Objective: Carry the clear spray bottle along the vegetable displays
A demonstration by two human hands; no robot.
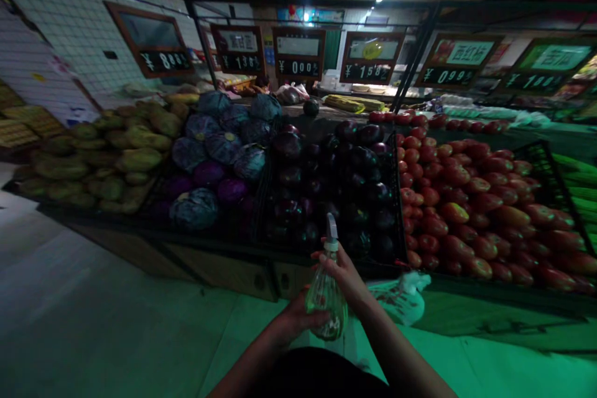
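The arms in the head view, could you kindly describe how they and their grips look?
The left grip and right grip are ungloved human hands. Both forearms are bare, with no sleeve or watch visible. Dark clothing shows between them.

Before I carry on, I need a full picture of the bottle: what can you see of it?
The bottle is see-through, glass or clear plastic, with a ribbed body that widens below a narrow neck. A pale collar and grey spray head top it. It looks roughly upright, in front of the eggplants. The right hand grips its neck; the left hand holds its lower body. The liquid level is unclear.
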